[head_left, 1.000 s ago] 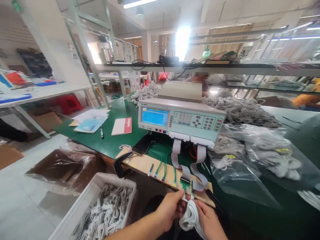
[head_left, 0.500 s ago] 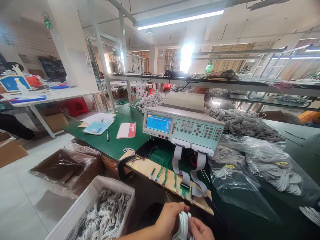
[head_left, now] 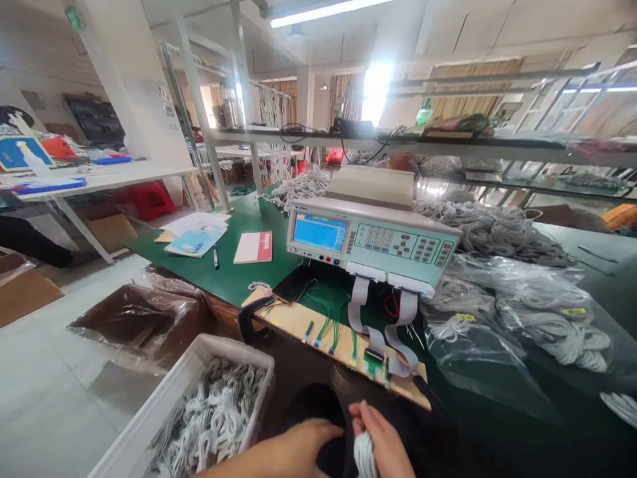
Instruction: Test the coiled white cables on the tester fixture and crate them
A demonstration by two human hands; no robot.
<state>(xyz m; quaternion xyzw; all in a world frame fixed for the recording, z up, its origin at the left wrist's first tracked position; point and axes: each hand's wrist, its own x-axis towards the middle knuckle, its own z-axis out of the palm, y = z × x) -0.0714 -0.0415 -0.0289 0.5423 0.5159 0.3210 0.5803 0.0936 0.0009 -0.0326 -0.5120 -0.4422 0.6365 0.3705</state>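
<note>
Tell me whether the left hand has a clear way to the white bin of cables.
Probably yes. The left hand hangs low, right of the white bin, whose top is open, and nothing stands between them. The right hand holds the cable bundle.

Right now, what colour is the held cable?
White: the cable in the right hand, head view.

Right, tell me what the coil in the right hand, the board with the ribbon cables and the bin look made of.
Coil in the right hand: white plastic-jacketed cable by the look, with smooth, slightly glossy strands.
Board: bare wood or plywood, pale tan and matt, with a raw edge.
Bin: probably moulded plastic, white and smooth, with a rounded rim.
</note>
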